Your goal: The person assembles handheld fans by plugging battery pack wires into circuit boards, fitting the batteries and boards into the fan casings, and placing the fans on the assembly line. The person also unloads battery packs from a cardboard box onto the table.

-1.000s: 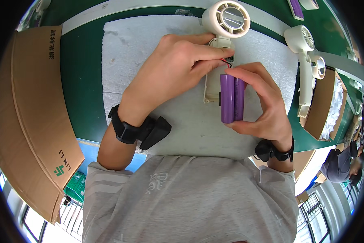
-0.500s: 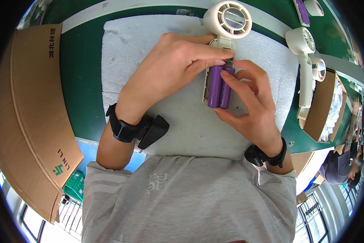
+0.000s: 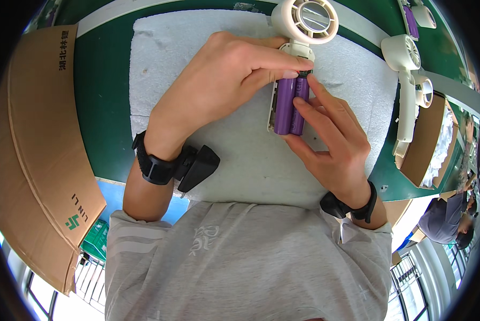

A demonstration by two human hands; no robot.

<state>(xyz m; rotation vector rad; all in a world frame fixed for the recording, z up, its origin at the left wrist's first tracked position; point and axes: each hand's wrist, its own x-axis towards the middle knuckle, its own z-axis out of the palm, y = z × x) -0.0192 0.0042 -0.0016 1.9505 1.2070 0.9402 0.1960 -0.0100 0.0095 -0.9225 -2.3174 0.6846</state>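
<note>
A cream handheld fan (image 3: 304, 51) lies on a white foam pad (image 3: 160, 64), its round head pointing away from me and its handle shell open. Two purple cylindrical batteries (image 3: 285, 109) sit side by side along the handle. My left hand (image 3: 218, 75) reaches over the fan's neck. Its thumb and forefinger pinch at the top end of the batteries, hiding most of the small parts there. My right hand (image 3: 339, 144) is closed around the batteries, fingertips on their right side and thumb at their lower end.
More cream fans (image 3: 405, 101) lie at the right, beside an open cardboard box (image 3: 411, 160) holding white material. Another fan part with purple batteries (image 3: 410, 21) is at the far right. A large cardboard box (image 3: 47, 134) stands along the left. A person (image 3: 446, 219) sits at the far right.
The fan and batteries have shifted slightly away from me, with both hands following. My right forefinger has moved onto the upper end of the right battery.
</note>
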